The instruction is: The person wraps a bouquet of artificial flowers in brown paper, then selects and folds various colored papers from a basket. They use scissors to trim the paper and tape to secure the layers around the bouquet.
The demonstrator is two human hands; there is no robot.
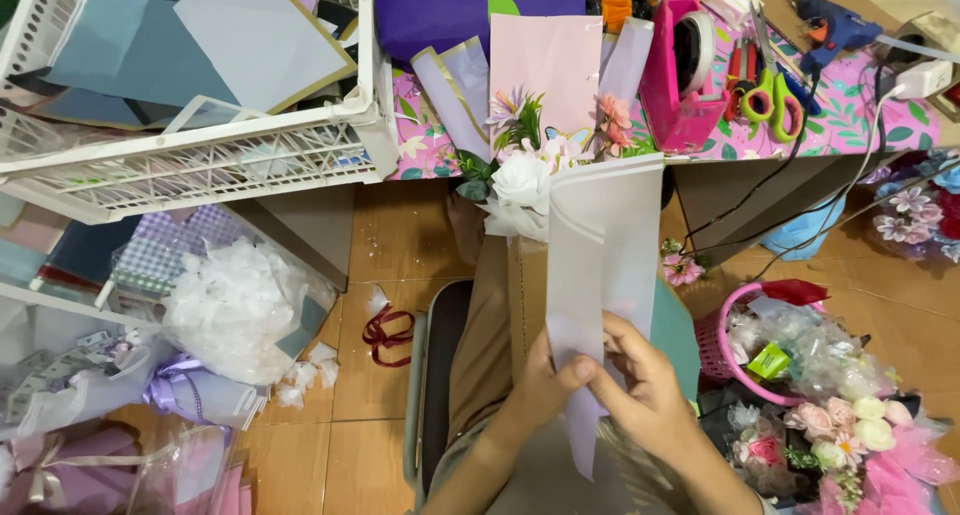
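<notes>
Both my hands hold a long pale lilac sheet of wrapping paper (600, 245) over my lap. My left hand (545, 380) pinches its lower left edge. My right hand (640, 385) grips its lower right part, fingers curled over the paper. The sheet runs up toward a small bouquet (522, 170) with a white rose, pink flowers and green leaves, lying at the table's edge. A pink sheet (545, 60) lies behind the bouquet on the table.
A white plastic basket (200, 160) of paper sheets sits at the left. On the floral tablecloth are a pink tape dispenser (675, 75), green scissors (775, 100) and a blue glue gun (835, 25). A pink basket (715, 340) and artificial flowers (840, 435) lie right. Red ribbon (388, 333) is on the floor.
</notes>
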